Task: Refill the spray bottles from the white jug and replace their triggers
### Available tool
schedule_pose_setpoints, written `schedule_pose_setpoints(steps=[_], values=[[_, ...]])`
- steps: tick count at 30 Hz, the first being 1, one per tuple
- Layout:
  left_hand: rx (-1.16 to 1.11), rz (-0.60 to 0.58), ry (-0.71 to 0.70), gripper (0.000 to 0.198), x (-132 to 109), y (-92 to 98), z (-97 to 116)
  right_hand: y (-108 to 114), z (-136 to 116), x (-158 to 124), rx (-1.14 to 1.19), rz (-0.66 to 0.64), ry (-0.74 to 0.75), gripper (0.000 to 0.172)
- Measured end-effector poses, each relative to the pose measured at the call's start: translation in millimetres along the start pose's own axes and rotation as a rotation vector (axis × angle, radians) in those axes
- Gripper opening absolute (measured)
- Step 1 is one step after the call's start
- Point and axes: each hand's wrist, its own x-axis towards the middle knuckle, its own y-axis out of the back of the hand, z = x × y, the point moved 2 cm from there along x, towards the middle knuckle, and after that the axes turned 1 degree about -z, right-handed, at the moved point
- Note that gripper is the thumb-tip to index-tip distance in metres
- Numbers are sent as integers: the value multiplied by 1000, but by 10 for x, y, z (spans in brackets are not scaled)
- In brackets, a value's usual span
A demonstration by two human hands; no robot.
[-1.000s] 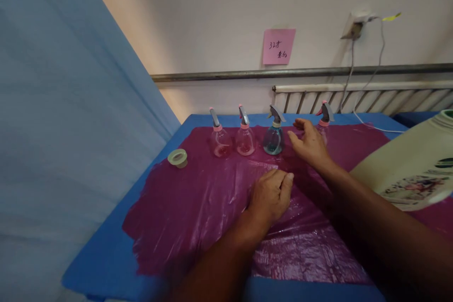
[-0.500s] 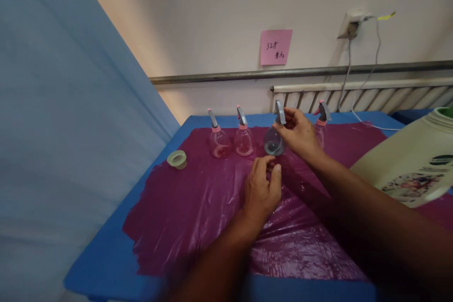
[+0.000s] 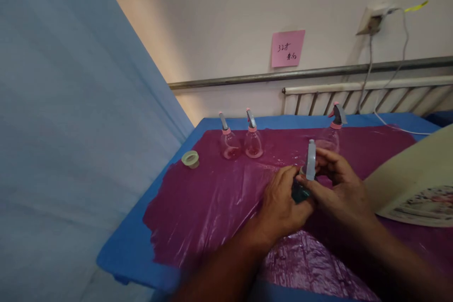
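A dark, clear spray bottle with a grey trigger head (image 3: pixel 311 160) is between my two hands, above the purple plastic sheet. My left hand (image 3: pixel 285 200) wraps round the bottle's body, which it mostly hides. My right hand (image 3: pixel 341 188) has its thumb and fingers closed round the neck and trigger head. Behind my right hand stands a pink-collared spray bottle (image 3: pixel 335 126). Farther left, two more pink spray bottles, one (image 3: pixel 230 144) beside the other (image 3: pixel 253 144), stand upright with a little liquid at the bottom.
A pale green cap (image 3: pixel 190 158) lies on the purple sheet (image 3: pixel 198 207) at left. At right is a large cream jug (image 3: pixel 417 179). The blue table (image 3: pixel 123 255) stands against a wall with a rail (image 3: pixel 247 78), a pink note (image 3: pixel 288 48) and a plugged-in cord (image 3: pixel 370 71). A blue curtain (image 3: pixel 71 127) hangs at left.
The dark spray bottle has come off the back row, toward me and to the right. My left hand, earlier apart from it, has closed round its body. The view has shifted slightly.
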Motion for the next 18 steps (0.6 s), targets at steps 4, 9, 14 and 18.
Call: schedule_pose_setpoints(steps=[4, 9, 14, 18], values=[[-73, 20, -48, 44, 33, 23, 26, -6, 6, 17, 6, 15, -5, 74], [-66, -9, -49, 43, 65, 43, 0, 38, -5, -9, 11, -38, -55, 81], [-8, 9, -9, 53, 30, 43, -64, 65, -23, -61, 19, -121, -15, 84], [-50, -4, 42, 69, -19, 22, -105, 35, 8, -36, -19, -62, 28, 92]])
